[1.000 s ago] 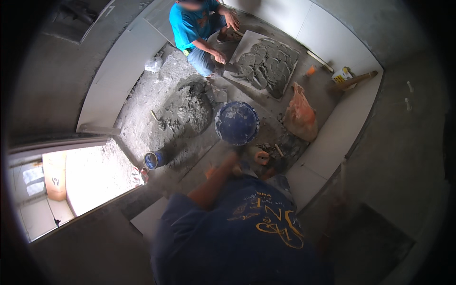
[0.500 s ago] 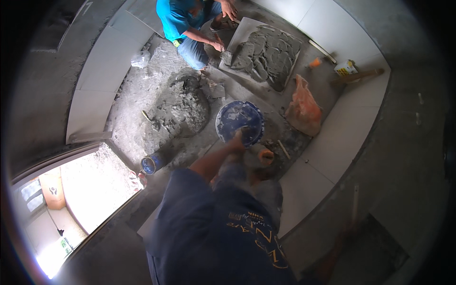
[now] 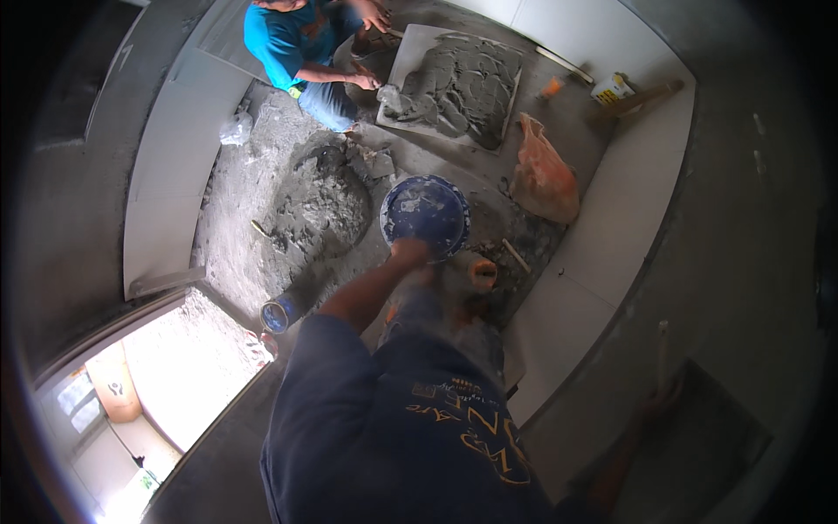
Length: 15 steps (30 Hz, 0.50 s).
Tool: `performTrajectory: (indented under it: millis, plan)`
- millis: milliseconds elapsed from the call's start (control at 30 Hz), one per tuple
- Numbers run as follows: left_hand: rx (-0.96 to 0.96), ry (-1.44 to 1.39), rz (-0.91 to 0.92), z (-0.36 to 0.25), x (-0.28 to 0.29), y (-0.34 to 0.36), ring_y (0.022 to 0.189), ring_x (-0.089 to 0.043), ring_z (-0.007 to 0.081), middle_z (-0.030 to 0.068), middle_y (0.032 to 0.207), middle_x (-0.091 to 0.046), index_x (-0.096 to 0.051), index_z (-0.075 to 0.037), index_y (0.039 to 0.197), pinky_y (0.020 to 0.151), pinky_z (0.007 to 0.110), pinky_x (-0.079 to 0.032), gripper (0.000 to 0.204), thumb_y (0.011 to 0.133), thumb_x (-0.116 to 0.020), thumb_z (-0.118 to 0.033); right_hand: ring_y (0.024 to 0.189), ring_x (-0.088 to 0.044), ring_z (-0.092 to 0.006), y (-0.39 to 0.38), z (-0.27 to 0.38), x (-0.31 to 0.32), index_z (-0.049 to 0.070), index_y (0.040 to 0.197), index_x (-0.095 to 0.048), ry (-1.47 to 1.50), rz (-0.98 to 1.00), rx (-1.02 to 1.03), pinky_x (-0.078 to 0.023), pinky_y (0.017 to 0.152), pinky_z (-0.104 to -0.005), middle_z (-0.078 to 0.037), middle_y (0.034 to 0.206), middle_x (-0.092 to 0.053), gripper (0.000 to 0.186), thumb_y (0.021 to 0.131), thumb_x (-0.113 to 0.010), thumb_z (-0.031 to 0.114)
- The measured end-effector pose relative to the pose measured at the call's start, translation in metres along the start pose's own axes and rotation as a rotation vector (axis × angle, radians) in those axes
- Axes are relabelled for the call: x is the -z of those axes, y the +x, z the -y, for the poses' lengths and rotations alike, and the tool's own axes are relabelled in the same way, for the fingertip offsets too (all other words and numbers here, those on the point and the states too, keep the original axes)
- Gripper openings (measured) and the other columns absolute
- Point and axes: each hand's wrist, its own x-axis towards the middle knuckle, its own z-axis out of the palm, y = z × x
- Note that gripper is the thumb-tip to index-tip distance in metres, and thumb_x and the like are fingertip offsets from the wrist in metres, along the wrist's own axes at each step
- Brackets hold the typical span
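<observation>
My left arm stretches down to a blue bucket (image 3: 436,229) with pale smears on its rim and inside. My left hand (image 3: 411,251) lies over the bucket's near rim; its fingers are dim and hard to make out. At the lower right, in shadow, my right hand (image 3: 666,397) is closed at the edge of a dark square board (image 3: 707,437). A pale stick (image 3: 662,345) rises beside that hand. Left of the bucket lies a mound of grey mortar (image 3: 323,205).
A crouching co-worker in a turquoise shirt (image 3: 284,44) works a trowel (image 3: 390,98) on a mortar-covered tile (image 3: 394,65). Around the bucket are an orange plastic bag (image 3: 543,179), an orange-rimmed container (image 3: 483,274) and a blue cylinder (image 3: 278,314). A bright doorway (image 3: 201,349) opens at lower left.
The view has shifted, carrying most of the scene leftward. My left hand has slid left along the bucket's near rim. My right hand and the dark board have moved up and right.
</observation>
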Motion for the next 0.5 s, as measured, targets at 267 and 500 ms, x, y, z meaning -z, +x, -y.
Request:
performTrajectory:
  millis: [267, 500]
  plan:
    - [-0.054, -0.003, -0.107, -0.014, -0.001, 0.020, 0.091, -0.069, 0.0305, 0.0124, 0.093, -0.071, -0.073, -0.013, 0.093, 0.075, 0.040, -0.055, 0.022, 0.074, -0.065, -0.020, 0.122, -0.051, -0.0243, 0.022, 0.020, 0.037, 0.007, 0.132, -0.051, 0.072, 0.071, -0.106, -0.045, 0.099, -0.0379, -0.010, 0.134, -0.050, 0.043, 0.090, -0.060, 0.012]
    - [0.028, 0.016, 0.038, -0.038, 0.035, 0.027, 0.095, -0.068, 0.0322, 0.0157, 0.098, -0.070, -0.074, -0.012, 0.094, 0.077, 0.042, -0.055, 0.027, 0.068, -0.072, -0.018, 0.118, -0.053, -0.0289, 0.025, 0.003, -0.001, 0.007, 0.122, -0.056, -0.013, 0.029, 0.002, -0.045, 0.097, -0.0429, -0.010, 0.126, -0.055, 0.034, 0.088, -0.061, 0.013]
